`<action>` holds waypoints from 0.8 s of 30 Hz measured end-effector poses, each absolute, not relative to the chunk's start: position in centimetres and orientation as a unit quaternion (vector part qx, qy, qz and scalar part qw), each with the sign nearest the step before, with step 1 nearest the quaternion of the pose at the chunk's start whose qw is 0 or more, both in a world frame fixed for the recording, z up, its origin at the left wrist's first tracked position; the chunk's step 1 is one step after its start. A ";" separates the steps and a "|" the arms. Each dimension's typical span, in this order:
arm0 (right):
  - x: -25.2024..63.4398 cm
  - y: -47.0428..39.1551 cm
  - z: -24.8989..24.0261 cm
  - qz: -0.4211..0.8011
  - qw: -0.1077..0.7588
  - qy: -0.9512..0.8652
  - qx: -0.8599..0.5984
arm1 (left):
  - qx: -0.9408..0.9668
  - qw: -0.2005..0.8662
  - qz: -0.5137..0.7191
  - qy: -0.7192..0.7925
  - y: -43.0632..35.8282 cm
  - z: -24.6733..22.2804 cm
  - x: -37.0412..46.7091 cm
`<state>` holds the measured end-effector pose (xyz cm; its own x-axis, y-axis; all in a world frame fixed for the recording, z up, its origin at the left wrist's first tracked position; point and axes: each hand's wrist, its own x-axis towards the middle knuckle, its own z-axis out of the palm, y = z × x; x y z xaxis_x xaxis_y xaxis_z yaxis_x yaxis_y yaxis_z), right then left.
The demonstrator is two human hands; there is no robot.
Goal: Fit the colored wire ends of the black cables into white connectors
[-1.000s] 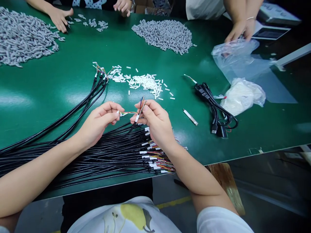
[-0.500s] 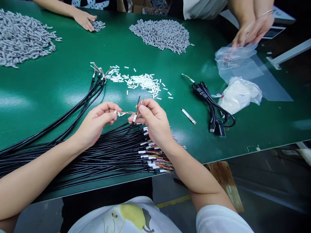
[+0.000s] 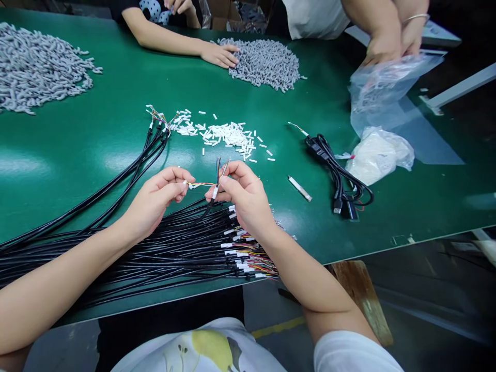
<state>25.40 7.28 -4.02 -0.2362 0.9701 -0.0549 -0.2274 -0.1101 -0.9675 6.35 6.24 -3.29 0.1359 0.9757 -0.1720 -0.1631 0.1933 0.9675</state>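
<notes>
My left hand [image 3: 160, 194] pinches a small white connector [image 3: 186, 183] at the end of thin coloured wires [image 3: 203, 184]. Those wires run across to my right hand [image 3: 242, 188], whose thumb and fingers are closed on the stripped end of a black cable [image 3: 211, 204]. A white sleeve sits at that end, and a few blue and other loose wires stick up between my fingers. Below both hands lies a bundle of black cables [image 3: 174, 248] with white sleeves and bare coloured wires at their right ends. Several more cables [image 3: 143, 152] stretch out to the left with connectors fitted.
Small white tubes [image 3: 232, 134] are scattered beyond my hands. A white-handled cutter [image 3: 299, 188], a coiled USB cable [image 3: 329, 165] and a white bag [image 3: 380, 155] lie to the right. Grey parts are heaped far left [image 3: 39, 67] and far centre [image 3: 267, 64]. Two co-workers' arms reach over the table.
A co-worker's hand has moved right from a small cluster of grey parts to the far-centre heap. The other co-worker's hands have shifted the clear bag. My hands hold nearly the same pose.
</notes>
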 end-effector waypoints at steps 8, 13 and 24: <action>25.4 7.4 -4.0 0.652 0.476 -0.463 -0.366 | 0.415 0.635 0.469 0.453 6.4 -3.5 6.3; 25.4 7.3 -4.1 0.634 0.471 -0.497 -0.359 | 0.437 0.621 0.466 0.455 6.4 -3.7 6.4; 25.3 7.2 -4.1 0.572 0.493 -0.522 -0.398 | 0.450 0.605 0.464 0.466 6.3 -3.6 6.5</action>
<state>25.29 7.18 -4.14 -0.1972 0.9786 0.0593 -0.1484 0.0300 -0.9885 6.52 6.35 -3.58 0.1358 0.9800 -0.1454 -0.1422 0.1646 0.9761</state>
